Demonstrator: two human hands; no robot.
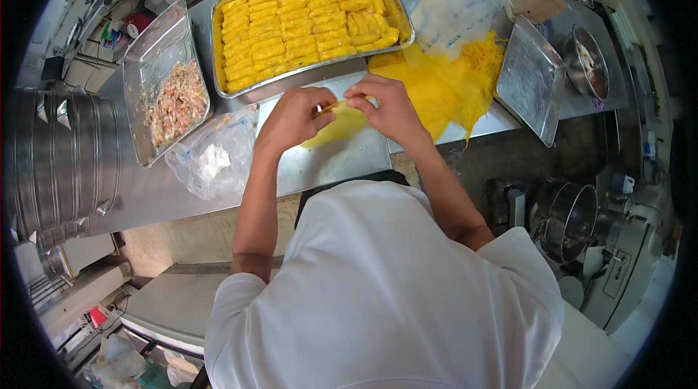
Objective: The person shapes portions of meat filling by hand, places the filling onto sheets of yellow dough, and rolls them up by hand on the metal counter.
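Observation:
Just in front of my body, my left hand (293,118) and my right hand (387,107) are close together, fingers pinched. Between their fingertips runs a narrow yellow-orange edge of a thin yellow wrapper (336,129). The wrapper's pale sheet hangs or lies below the hands, over a metal board (349,158); whether it touches the board I cannot tell. Beyond the hands stands a deep metal tray (213,54) packed with rows of yellow rolls (291,22). A heap of loose yellow wrappers (429,87) spreads to the right of my right hand.
On the left, a tilted metal tray (136,73) holds pinkish minced filling (177,102). A plastic bag with white paste (212,161) lies below it. Stacked steamers (65,163) stand far left. On the right are a plastic bag (462,7), a flat metal tray (531,80) and a bowl (574,69).

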